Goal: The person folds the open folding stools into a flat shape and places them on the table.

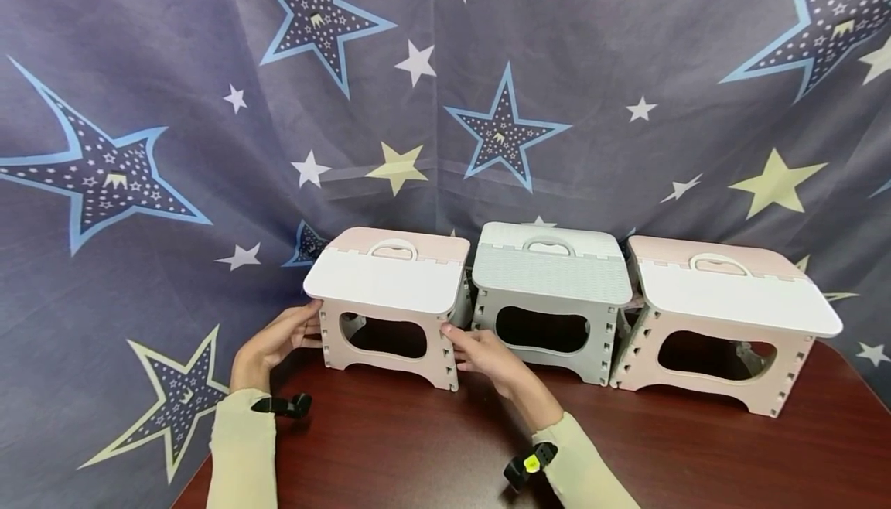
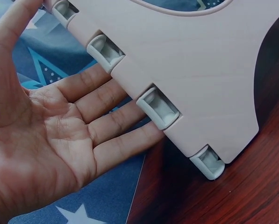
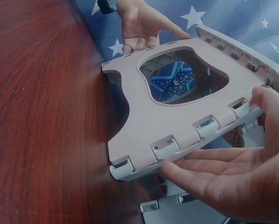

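A pink and white folding step stool (image 1: 379, 281) stands upright at the left on the dark red table. My left hand (image 1: 278, 336) is at its left side, thumb near the top corner. In the left wrist view that hand's fingers (image 2: 116, 123) extend straight against the stool's hinged side edge, their tips hidden behind the panel. On the opposite side my right hand (image 1: 490, 354) touches the front right edge. The right wrist view shows its thumb (image 3: 265, 98) at the panel's upper corner and straight fingers (image 3: 200, 175) along the side.
A pale grey-green stool (image 1: 553, 269) stands close to the right of the first one. Farther right is another pink and white stool (image 1: 731, 292). Behind all three hangs a blue-grey star-patterned cloth (image 1: 592, 161). The dark red wooden table (image 1: 411, 447) extends in front.
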`<state>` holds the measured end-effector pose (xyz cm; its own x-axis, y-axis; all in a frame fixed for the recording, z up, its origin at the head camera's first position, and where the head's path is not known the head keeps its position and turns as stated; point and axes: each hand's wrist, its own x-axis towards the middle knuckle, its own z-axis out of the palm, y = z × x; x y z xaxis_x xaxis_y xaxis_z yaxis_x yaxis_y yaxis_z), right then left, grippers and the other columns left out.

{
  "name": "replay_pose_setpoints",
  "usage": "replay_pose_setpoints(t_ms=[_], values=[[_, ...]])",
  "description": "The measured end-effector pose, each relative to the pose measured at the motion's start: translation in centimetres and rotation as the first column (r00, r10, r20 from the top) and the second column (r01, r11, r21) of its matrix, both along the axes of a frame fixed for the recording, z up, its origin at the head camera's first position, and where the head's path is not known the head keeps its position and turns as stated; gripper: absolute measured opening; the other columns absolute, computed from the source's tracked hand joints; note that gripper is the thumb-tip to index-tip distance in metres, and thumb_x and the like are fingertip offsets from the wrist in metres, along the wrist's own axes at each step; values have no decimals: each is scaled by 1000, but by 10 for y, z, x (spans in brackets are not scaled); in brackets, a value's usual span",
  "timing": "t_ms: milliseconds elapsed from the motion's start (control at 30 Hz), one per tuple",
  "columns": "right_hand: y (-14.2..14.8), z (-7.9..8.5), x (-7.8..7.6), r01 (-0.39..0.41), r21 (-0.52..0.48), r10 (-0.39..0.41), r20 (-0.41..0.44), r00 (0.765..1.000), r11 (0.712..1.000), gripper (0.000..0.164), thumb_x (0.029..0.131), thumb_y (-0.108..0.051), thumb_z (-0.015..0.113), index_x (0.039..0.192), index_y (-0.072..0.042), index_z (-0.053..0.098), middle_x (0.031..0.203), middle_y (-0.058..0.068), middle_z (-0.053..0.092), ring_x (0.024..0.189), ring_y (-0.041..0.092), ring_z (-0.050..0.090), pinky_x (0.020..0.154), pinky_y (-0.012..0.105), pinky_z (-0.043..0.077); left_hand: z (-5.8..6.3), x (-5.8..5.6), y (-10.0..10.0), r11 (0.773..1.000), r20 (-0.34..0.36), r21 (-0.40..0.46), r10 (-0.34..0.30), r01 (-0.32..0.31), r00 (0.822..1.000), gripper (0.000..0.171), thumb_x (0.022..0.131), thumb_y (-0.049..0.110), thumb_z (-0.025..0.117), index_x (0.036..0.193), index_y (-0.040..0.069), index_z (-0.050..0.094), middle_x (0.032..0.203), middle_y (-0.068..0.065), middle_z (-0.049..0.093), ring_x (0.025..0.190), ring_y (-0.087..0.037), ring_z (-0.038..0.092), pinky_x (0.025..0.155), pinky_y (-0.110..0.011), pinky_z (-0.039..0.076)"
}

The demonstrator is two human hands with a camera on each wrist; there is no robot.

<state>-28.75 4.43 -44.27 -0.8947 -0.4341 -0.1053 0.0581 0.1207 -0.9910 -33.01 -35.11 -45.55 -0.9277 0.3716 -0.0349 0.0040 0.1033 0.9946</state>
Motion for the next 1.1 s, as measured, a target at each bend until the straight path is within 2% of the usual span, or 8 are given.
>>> replay_pose_setpoints(t_ms=[333, 967, 1100], values=[[3, -2, -3, -29, -13, 29, -10, 1000, 999, 67, 104, -42, 54, 142, 13, 49, 145, 29, 54, 134, 41, 55, 107, 47, 52, 0, -2, -1, 999, -4, 16, -34, 34, 999, 35, 112, 35, 36, 113, 24, 68, 108, 7, 77, 102, -8, 72, 87, -35, 61], [3, -4, -5, -37, -17, 36, -11, 999, 999, 66, 105, -43, 54, 141, 13, 50, 146, 28, 54, 134, 41, 55, 108, 47, 51, -4, -4, -4, 997, -15, 22, -78, 79, 997, 37, 112, 34, 34, 111, 26, 70, 110, 7, 76, 103, -9, 72, 87, -34, 61], [3, -4, -5, -51, -14, 50, -26, 998, 999, 73, 104, -49, 53, 141, 14, 50, 146, 28, 53, 133, 40, 56, 107, 44, 52, -4, -4, -4, 997, -12, 21, -78, 79, 997, 39, 113, 34, 33, 110, 27, 72, 109, 8, 76, 102, -9, 72, 87, -33, 61]])
